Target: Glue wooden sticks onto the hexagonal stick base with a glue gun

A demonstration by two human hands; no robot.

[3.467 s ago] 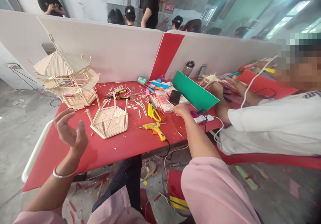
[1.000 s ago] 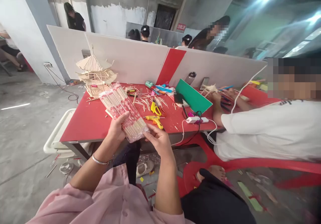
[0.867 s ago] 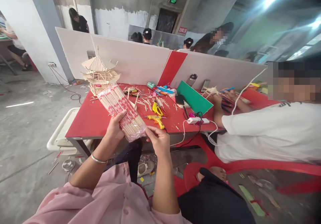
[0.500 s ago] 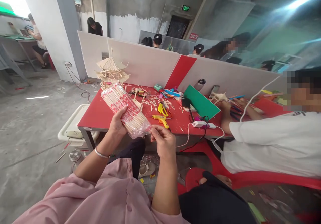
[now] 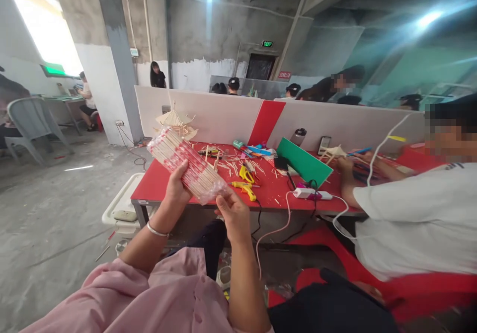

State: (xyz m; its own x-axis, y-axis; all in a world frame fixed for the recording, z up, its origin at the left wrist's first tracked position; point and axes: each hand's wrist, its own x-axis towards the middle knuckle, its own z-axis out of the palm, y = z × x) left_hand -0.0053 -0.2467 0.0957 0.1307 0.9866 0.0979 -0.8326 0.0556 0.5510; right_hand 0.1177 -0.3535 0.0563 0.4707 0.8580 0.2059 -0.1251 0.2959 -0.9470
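Observation:
A clear plastic pack of wooden chopsticks (image 5: 190, 166) with red print is held above the near edge of the red table. My left hand (image 5: 177, 188) is closed around its lower side, thumb lying on top. With bent fingers my right hand (image 5: 235, 214) pinches the pack's lower right end, where the plastic is crumpled. Behind the pack's upper end stands a pagoda model (image 5: 175, 122) of thin sticks, partly hidden. A yellow glue gun (image 5: 245, 190) lies just beyond my right hand, beside a second yellow tool (image 5: 246, 174).
Loose sticks (image 5: 233, 166) litter the red table (image 5: 152, 181). A green board (image 5: 303, 163) leans at the right, near a white power strip (image 5: 311, 194) with trailing cables. A co-worker in a white shirt (image 5: 417, 213) sits close on my right. A white partition (image 5: 216, 114) runs behind the table.
The view has tilted up and shifted left, so the table appears lower and more to the right. Both hands keep their hold on the chopstick pack.

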